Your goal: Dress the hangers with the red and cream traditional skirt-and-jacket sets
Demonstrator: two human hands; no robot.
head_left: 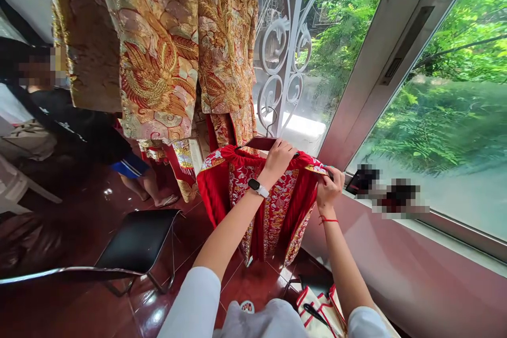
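A red embroidered skirt (279,211) with gold and silver patterns hangs in front of me, its pleated red panels falling toward the floor. The hook of a hanger (271,122) rises above its waistband. My left hand (280,156), with a watch on the wrist, is closed over the waistband near the middle. At the right end of the waistband, my right hand (331,187) is closed on the skirt's upper corner; a red string circles that wrist. The fingers partly hide the hanger's ends.
Gold embroidered garments (158,53) hang at upper left, close to the skirt. A black chair (138,240) stands at lower left. Another person (79,121) is beyond it. A window (428,116) with a sill is on the right, and red-edged cloth (320,309) lies below my right arm.
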